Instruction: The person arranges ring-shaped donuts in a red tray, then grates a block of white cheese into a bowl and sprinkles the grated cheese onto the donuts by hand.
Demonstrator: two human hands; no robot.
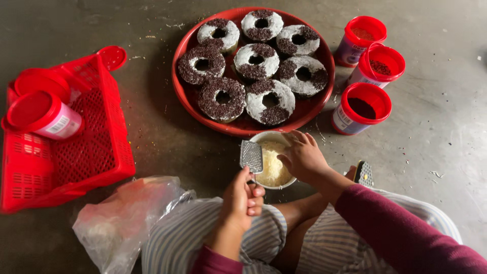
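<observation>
Two bare hands at work over a small white bowl [274, 170] of pale grated shreds, set on the grey floor [446, 132] just in front of the person's striped lap. Left hand [242, 199] closed around the handle of a small metal grater [251, 156]; handle hidden inside the fist, perforated blade sticking up and tilted, its upper end over the bowl's left rim. Right hand [303, 156] hovers palm-down over the bowl's right side, fingers curled inward and bunched; whether it pinches anything underneath cannot be told from this angle. Grater and right hand near each other, not touching, the shreds showing between them. Just beyond the bowl, a round red tray [188, 99] carries eight ring-shaped cakes [221, 98], white-frosted and partly or fully coated in dark sprinkles; tray's near edge almost meets the bowl. Right of the tray, three open red-rimmed jars [361, 107] stand close together, each with dark contents. Far left, a red plastic basket [91, 147] holds a lidded jar lying on its side, loose red lids at its rim. Crumpled clear plastic bag [119, 220] rests beside the left knee. Maroon sleeve covers the right forearm.
</observation>
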